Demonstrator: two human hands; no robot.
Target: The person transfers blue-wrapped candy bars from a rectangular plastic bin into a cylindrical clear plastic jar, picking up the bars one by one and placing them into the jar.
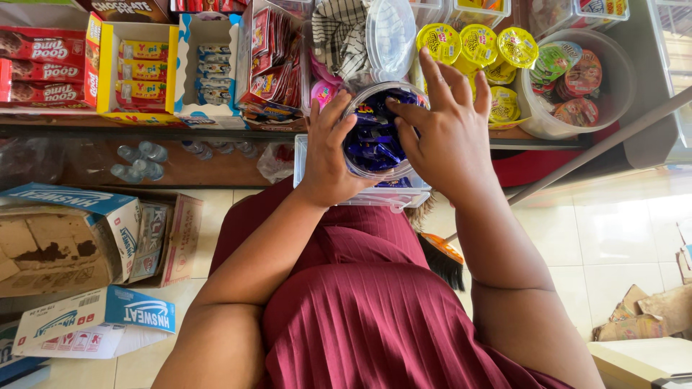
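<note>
My left hand (328, 151) grips the side of a clear plastic jar (360, 164) packed with small blue and purple wrapped sweets (373, 140). The jar is tilted, its open mouth facing up at me. My right hand (447, 133) lies over the jar's right rim, fingers spread, with the fingertips reaching into the sweets at the opening. Whether it pinches a sweet I cannot tell. A clear plastic box (414, 196) sits just under the jar. My maroon pleated dress (360, 310) fills the lower middle.
A shelf (144, 132) holds red, yellow and blue snack cartons (137, 68), a clear lid (390, 36), yellow cups (476, 47) and a clear tub (613, 94). Water bottles (137, 162) lie below. Open cardboard boxes (68, 238) stand at left, torn cardboard (649, 313) at right, a metal bar (598, 144) slanting.
</note>
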